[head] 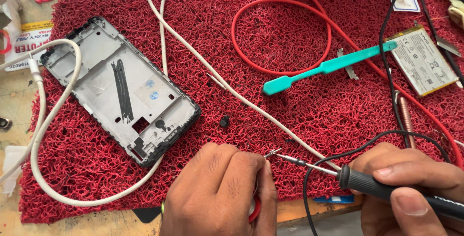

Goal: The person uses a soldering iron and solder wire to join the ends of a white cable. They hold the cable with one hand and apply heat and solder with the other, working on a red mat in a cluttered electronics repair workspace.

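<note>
The right hand (pixel 411 187) has its grip closed around a black soldering iron (pixel 386 187), with the thumb on top. The iron's thin metal tip (pixel 290 158) points left and meets a tiny metal piece (pixel 273 153). The left hand (pixel 222 192) pinches that piece with its fingers pressed together — the piece sticks out just past the fingertips. Something round and red peeks out under this hand, too hidden to tell what it is. Both hands sit at the near edge of a red mat (pixel 299 105) on the bench (pixel 29 4). A black wire (pixel 338 156) loops up from the iron. A white cable (pixel 203 62) runs across the mat and passes right behind the tip. Farther left lies a phone frame (pixel 121 88), empty and flat, with the white cable curling around it. Up and to the right lie a teal brush (pixel 328 66), a loop of red wire (pixel 280 33) and — by the far edge — a flat battery (pixel 420 61).
</note>
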